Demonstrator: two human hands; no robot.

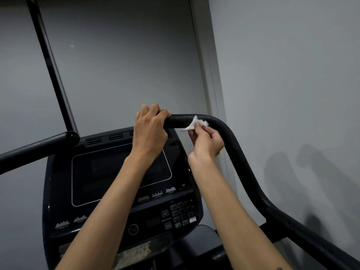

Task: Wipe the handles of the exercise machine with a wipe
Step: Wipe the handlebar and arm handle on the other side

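Observation:
The right handle (243,162) of the exercise machine is a curved black bar that rises from the lower right and bends left at the top. My left hand (150,129) is closed over the bar's free end. Just to its right, my right hand (207,142) pinches a small crumpled white wipe (194,123) and presses it against the top bend of the bar. The left handle (37,147), another black bar, comes in from the left edge with nothing on it.
The dark console (120,178) with a blank screen and a keypad (180,213) sits below my forearms. A black upright pole (50,65) stands at the left. A grey wall (292,75) is close on the right, behind the handle.

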